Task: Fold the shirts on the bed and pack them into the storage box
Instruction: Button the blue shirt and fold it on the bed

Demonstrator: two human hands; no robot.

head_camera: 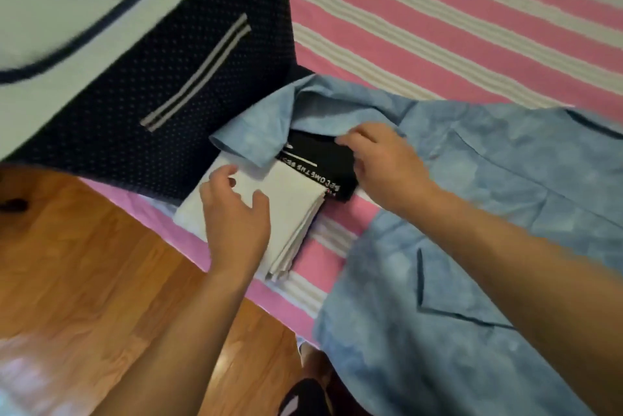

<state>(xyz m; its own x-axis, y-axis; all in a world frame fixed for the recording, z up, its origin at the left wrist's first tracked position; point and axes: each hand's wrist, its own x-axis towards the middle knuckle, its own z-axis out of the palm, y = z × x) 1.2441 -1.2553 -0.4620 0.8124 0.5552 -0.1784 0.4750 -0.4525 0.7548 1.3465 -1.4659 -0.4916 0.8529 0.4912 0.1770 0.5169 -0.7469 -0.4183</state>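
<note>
A folded white shirt (290, 210) lies near the bed's edge, partly on top of a folded black shirt (320, 163) with white lettering. My left hand (236, 213) rests on the white shirt with relaxed, slightly curled fingers. My right hand (381, 163) lies over the black shirt's right end, fingers curled at its far edge. An unfolded light blue shirt (488, 230) is spread across the bed to the right; its sleeve (256, 132) drapes over both folded shirts. The dark navy dotted storage box (161, 55) stands at the upper left, right beside the folded shirts.
The bed carries a pink and white striped sheet (455, 28). The box's pale lid (67, 4) with dark trim hangs over the top left. Wooden floor (84, 264) lies left of the bed's edge. A black slipper (303, 395) shows at the bottom.
</note>
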